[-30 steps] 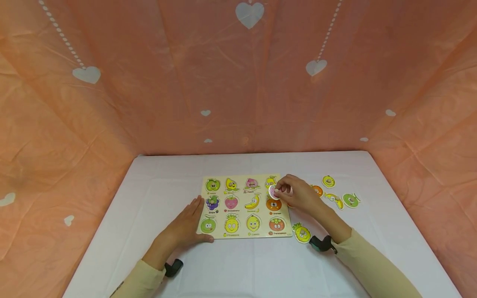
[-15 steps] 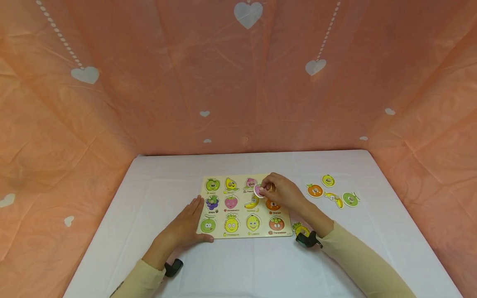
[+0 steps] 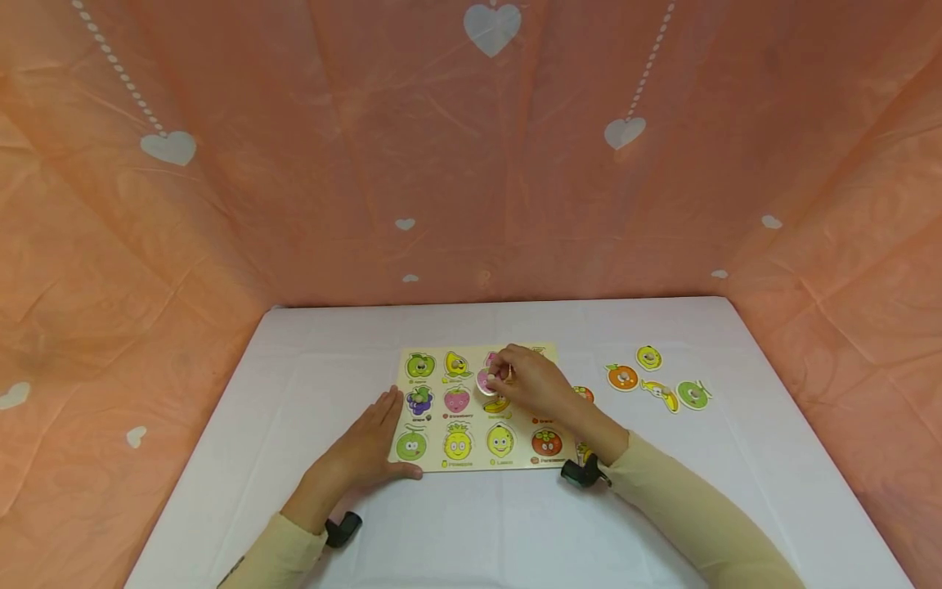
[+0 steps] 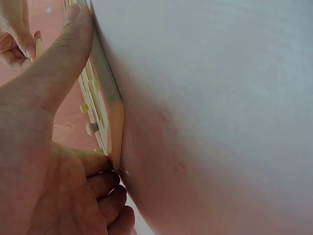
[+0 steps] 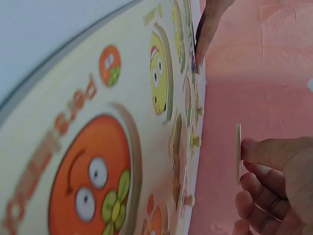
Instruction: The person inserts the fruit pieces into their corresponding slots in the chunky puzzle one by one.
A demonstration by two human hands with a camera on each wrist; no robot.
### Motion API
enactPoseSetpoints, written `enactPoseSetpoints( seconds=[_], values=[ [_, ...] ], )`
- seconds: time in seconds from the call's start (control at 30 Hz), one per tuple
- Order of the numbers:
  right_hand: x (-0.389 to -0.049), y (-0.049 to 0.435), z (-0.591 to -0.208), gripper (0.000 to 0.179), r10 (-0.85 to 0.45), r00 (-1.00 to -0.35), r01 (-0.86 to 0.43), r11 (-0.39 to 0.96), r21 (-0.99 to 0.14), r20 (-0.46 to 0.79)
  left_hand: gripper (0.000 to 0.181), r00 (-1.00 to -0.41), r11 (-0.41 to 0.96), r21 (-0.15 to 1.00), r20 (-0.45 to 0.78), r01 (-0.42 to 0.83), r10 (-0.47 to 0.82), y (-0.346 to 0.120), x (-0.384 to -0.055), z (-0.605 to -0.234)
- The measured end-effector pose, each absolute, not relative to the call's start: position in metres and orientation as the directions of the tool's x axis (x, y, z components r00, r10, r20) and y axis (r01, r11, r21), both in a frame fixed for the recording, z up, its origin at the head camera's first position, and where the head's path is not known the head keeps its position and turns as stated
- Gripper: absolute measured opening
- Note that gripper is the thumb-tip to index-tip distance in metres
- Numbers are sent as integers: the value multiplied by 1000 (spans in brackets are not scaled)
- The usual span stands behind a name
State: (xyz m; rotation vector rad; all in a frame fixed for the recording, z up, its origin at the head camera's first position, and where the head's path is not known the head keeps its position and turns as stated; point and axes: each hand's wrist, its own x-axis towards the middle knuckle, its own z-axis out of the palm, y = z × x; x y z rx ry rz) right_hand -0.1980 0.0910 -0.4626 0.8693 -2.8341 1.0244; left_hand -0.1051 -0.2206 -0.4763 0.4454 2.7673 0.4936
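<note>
A cream fruit puzzle board (image 3: 477, 468) lies flat on the white table. My left hand (image 3: 364, 442) rests along its left side, fingers mostly straight, with the thumb on the front edge; the left wrist view shows the fingertips against the board's corner. Above the upper-middle part of the board, my right hand (image 3: 533, 380) pinches a pink fruit puzzle piece (image 3: 483, 382) between thumb and fingers. That piece appears edge-on in the right wrist view, apart from the board. My right hand covers part of the peach and orange pictures.
Loose puzzle pieces lie right of the board: an orange (image 3: 622, 377), a banana (image 3: 659, 396), a round yellow one (image 3: 648, 357) and a green one (image 3: 693, 395). A red-orange piece (image 3: 584, 393) and a pineapple piece (image 3: 583, 452) are partly hidden by the right arm.
My right hand has carried the pink puzzle piece leftward across the board, from above the orange picture to near the peach. The left hand has stayed at the board's left edge.
</note>
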Motion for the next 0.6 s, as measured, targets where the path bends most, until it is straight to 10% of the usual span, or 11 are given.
enactPoseSetpoints(
  seconds=[0.6],
  values=[
    [-196,59,-473,13,-525,-841,-489,634,-599,131,131,-904,888,379,-226,262,363,-222,-106,-477]
  ],
)
